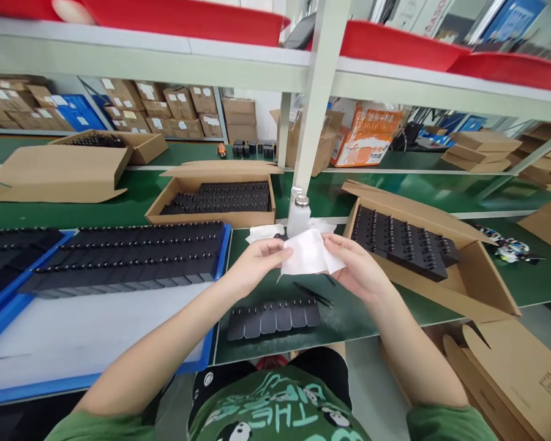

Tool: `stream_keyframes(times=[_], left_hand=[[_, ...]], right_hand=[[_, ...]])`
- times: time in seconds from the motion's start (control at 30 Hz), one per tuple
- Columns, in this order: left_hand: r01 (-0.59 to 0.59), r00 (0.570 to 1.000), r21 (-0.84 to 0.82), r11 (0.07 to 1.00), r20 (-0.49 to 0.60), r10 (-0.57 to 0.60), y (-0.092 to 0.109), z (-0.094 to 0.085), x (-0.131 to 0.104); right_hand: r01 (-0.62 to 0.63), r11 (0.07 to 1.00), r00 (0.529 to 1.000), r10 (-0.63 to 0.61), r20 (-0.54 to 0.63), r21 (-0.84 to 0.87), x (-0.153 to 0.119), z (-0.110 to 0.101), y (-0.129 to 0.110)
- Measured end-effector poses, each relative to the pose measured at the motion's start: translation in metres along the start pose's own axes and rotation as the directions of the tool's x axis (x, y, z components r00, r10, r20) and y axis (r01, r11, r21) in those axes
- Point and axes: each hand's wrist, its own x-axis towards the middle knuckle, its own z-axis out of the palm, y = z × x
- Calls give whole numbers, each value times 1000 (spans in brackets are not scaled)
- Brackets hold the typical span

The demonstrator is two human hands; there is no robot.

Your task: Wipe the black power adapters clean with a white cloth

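Observation:
A white wipe cloth (308, 252) is held up between both hands over the green bench. My left hand (256, 264) pinches its left edge and my right hand (357, 267) grips its right side. Below the hands lies a row of several black rectangular parts (273, 318) side by side on the mat. Black tweezers (313, 294) rest just above that row. A small white dispenser bottle (299, 214) with a metal top stands right behind the cloth.
A blue tray (119, 331) holding rows of black parts sits at left. Open cardboard boxes (213, 199) (434, 251) with black parts stand behind and to the right. A white shelf post (314, 110) rises behind the bottle. More cartons lie at lower right.

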Motion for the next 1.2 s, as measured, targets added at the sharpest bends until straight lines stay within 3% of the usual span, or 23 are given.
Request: stream_keyframes(times=[0.13,0.3,0.37,0.47,0.57,0.63,0.73,0.8,0.87,0.93,1.03,1.1,1.13,1.2], left_hand=[[44,997,27,999,-66,-42,-3,-5,-21],[18,991,231,973,-137,14,-8,-7,-30],[5,984,344,939,-169,57,-10,3,-34],[-21,972,505,863,-191,136,-11,32,-41],[-71,977,614,786,-116,179,-12,62,-50],[-131,981,673,728,-16,191,-12,70,-60],[-209,971,736,644,80,224,-12,53,-83],[-156,971,764,627,0,241,-18,27,-103],[-33,976,767,641,-113,186,-30,-2,-122],[53,991,755,654,-120,57,-48,-25,-136],[114,993,749,652,-72,-91,-75,-41,-147],[131,991,748,651,-93,-92,-86,-43,-148],[123,992,745,655,-101,-71,-89,-43,-148],[79,996,743,665,-94,-13,-92,-43,-147]], right_hand=[[-20,997,1000,19,-8,-73,-4,1,20],[45,975,987,-78,-144,-219,-7,-5,48],[76,960,968,-135,-209,-269,-13,-1,57],[98,950,947,-181,-266,-295,-27,10,72],[87,956,943,-169,-286,-279,-45,15,87],[64,961,940,-148,-306,-269,-59,11,91],[0,964,935,-94,-341,-265,-78,-4,87],[-72,952,944,-30,-328,-296,-87,-14,82],[-105,903,952,-30,-304,-418,-91,-18,83],[-50,750,933,-200,-298,-660,-90,-14,92],[15,248,843,-524,-121,-969,-88,1,115],[40,-39,828,-558,55,-998,-88,12,128],[56,-121,834,-541,113,-991,-89,17,133],[103,-178,847,-501,180,-979,-90,27,138]])
